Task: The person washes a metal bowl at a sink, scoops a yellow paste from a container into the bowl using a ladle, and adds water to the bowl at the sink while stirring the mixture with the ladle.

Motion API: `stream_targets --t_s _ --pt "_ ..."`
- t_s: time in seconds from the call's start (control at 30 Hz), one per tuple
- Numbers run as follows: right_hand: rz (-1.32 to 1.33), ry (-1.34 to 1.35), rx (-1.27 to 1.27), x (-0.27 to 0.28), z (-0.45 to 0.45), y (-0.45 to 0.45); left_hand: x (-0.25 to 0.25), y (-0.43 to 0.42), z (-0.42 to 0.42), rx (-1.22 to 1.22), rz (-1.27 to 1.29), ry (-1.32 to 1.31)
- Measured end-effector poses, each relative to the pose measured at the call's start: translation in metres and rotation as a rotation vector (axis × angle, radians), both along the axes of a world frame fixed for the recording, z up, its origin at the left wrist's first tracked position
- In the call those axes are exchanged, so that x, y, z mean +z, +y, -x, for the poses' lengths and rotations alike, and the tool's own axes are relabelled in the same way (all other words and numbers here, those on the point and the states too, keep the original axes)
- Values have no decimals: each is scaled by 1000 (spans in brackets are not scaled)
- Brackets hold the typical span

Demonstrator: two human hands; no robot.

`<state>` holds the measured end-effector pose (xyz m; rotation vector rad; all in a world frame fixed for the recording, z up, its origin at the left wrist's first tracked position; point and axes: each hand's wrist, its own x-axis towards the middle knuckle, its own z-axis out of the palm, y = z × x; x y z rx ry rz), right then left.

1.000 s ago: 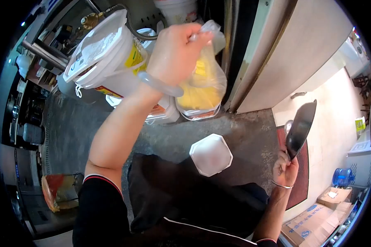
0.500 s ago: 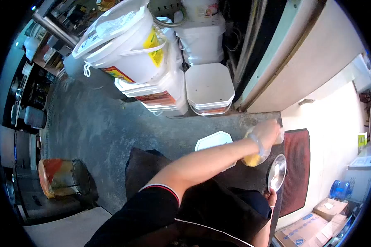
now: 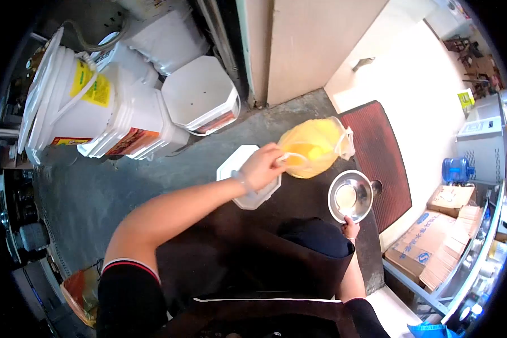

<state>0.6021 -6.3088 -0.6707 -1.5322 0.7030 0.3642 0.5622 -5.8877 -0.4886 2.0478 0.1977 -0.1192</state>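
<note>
My left hand (image 3: 262, 168) is closed, its fingers pinching the rim of a clear plastic bag (image 3: 315, 147) with yellow contents. The bag stands on the dark floor, its far edge sticking up on the right. Whether a container sits under the plastic, I cannot tell. My right hand (image 3: 350, 227) grips the near edge of a round metal bowl (image 3: 335, 194), which has something pale at its bottom. Beside and partly behind my left hand lies a white eight-sided lid (image 3: 231, 166).
White buckets (image 3: 127, 112) are stacked at the upper left, next to another white bucket (image 3: 200, 96) with its top facing up. A red ribbed mat (image 3: 380, 158) lies right of the bowl. Cardboard boxes (image 3: 422, 242) and a blue water jug (image 3: 455, 169) are farther right.
The view has swung right. My left hand has moved from the bag's far side to its near left edge, and more of the yellow contents shows. My right hand still holds the bowl.
</note>
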Motion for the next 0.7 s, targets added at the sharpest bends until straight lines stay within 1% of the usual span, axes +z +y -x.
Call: stream_targets --t_s 0.07,0.1,0.2,0.23,0.27,0.3,0.33,0.4,0.43,0.47,0.53,0.6,0.67,0.7 --pt "17 -5 -3 -2 5 -4 -8 11 13 -104 -105 -144" --pt "76 -14 12 -3 8 -4 -13 12 15 -156 -156 -217" --pt "226 -41 36 -5 11 -6 -4 9 7 -222 -253 -392" --pt "260 -49 30 -9 11 -8 -3 3 2 -256 -235 -525" --pt "292 -59 24 -12 10 -12 -2 -1 0 -327 -250 -517" --pt "337 34 14 -11 9 -19 -1 -5 -1 -397 -266 -508" --pt "516 -40 -40 -14 11 -26 1 -9 -2 -466 -284 -499" --pt "868 -193 -151 -24 16 -36 2 -13 1 -474 -299 -498" --pt "979 -271 -205 -10 17 -31 1 -14 3 -468 -308 -501" --pt "851 -246 -242 11 14 -25 0 -15 2 -460 -318 -507" --pt "90 -276 -284 72 -3 9 3 -16 2 -432 -324 -535" --pt "23 -328 -16 100 -31 45 4 -17 1 -409 -326 -555" --pt "64 -523 284 157 -56 122 -1 -21 0 -386 -330 -560" --pt "10 -510 338 157 -70 144 -3 -25 -1 -380 -308 -568"
